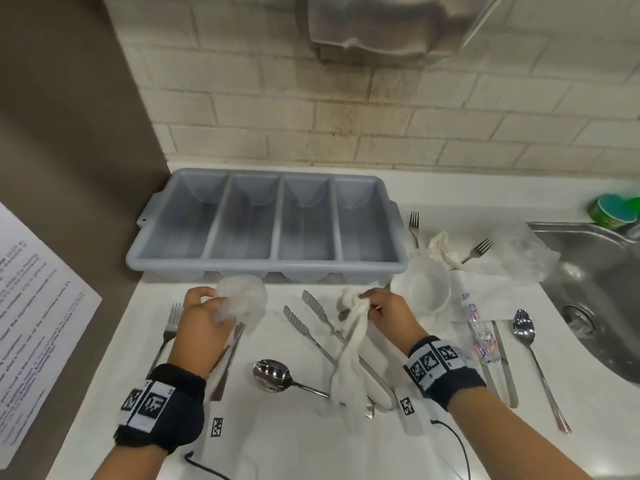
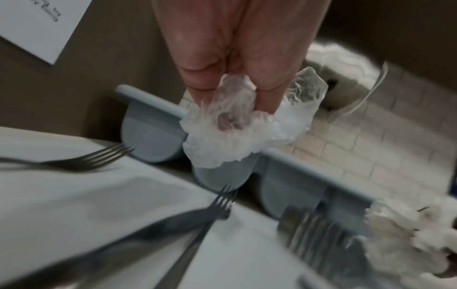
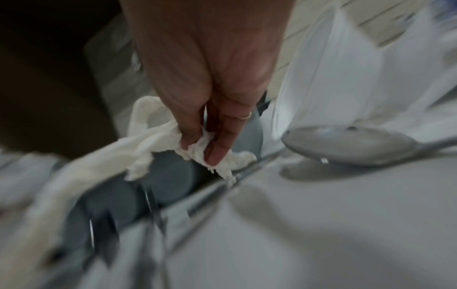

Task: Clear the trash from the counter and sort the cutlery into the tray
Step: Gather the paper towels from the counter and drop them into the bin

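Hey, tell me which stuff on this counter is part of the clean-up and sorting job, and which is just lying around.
Part of the job:
- crumpled plastic wrap in the left hand
- paper napkin in the right hand
- grey tray
- forks, spoons, tongs
- snack wrapper

Just lying about:
- sink
- printed notice
- green tub

We saw a matt grey plastic tray, glossy polished metal spoons and forks, crinkled clear plastic film — thin, shiny, a soft crumpled paper napkin, a smooth white counter, a brushed steel sink.
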A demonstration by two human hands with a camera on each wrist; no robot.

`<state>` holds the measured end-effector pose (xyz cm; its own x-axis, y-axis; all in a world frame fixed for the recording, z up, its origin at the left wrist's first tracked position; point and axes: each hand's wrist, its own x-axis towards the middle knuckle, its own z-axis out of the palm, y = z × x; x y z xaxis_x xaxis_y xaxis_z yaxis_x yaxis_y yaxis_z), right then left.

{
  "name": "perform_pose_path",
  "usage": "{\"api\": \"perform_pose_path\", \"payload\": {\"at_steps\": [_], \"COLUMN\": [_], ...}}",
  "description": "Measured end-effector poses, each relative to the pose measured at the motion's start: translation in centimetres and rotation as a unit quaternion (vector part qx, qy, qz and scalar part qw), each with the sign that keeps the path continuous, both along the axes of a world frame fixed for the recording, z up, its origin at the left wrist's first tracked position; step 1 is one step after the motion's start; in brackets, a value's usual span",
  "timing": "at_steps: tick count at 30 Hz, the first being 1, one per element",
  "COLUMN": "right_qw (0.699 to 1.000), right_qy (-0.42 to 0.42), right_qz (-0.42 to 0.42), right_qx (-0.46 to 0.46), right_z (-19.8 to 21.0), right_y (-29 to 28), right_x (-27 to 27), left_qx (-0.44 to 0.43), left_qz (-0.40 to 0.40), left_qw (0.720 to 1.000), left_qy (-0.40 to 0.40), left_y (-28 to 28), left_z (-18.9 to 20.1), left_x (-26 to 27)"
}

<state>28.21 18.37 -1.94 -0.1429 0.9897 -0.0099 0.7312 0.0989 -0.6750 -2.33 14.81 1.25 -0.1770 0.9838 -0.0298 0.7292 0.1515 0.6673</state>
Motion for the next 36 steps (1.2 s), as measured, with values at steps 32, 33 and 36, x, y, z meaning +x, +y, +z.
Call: {"api": "perform_pose_path", "payload": {"at_steps": [32, 33, 36], "right_qw": [0.511, 0.500, 0.465], "right_qy": [0.387, 0.381, 0.383], "right_qz": [-0.767, -0.777, -0.798], "right_qx": [-0.001, -0.009, -0.005], "right_z": [-13.1, -14.4, -18.5], "right_y": [-55.3, -56.0, -57.9], "right_x": [28.7, 29.3, 30.2], "left_qx": [-0.276, -0.263, -0.227], "left_qz": [-0.704, -0.700, -0.680], "left_qw": [0.651, 0.659, 0.683], "left_qy": [0.058, 0.085, 0.142], "left_y": [-24.9, -25.5, -26.5], "left_z": [-16.5, -18.6, -25.5], "left_x": [53.3, 54.9, 59.3]}}
